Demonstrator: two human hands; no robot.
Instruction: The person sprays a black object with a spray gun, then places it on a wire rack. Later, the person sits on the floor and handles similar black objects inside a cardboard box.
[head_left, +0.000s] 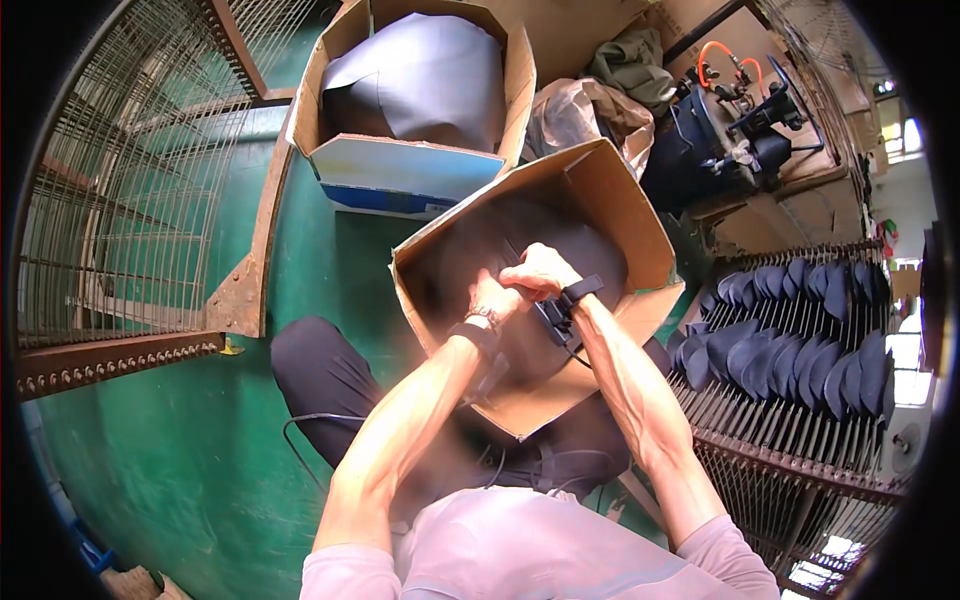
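An open cardboard box (pixel 620 190) stands between my knees, with a large rounded bundle of dark grey, smooth sheet material (pixel 590 245) inside. Above the bundle my two hands meet. The fingers of my right hand (pixel 543 270) are curled and closed, close to a thin dark edge or strip that is too blurred to name. Against it, from the left, my left hand (pixel 490 298) is bent inward, its fingers drawn together and partly smeared. Whatever lies between the fingertips is hidden. Both wrists wear dark bands, and a small black device (pixel 553 318) sits by the right wrist.
Beyond stands another open box (pixel 400 170) with a grey sheet-wrapped bundle (pixel 420 80). A wire rack (pixel 130 180) rises at left. Dark curved pieces (pixel 780 360) fill a pin rack at right. Black equipment with an orange hose (pixel 715 48) stands far right, near crumpled brown wrapping (pixel 580 115).
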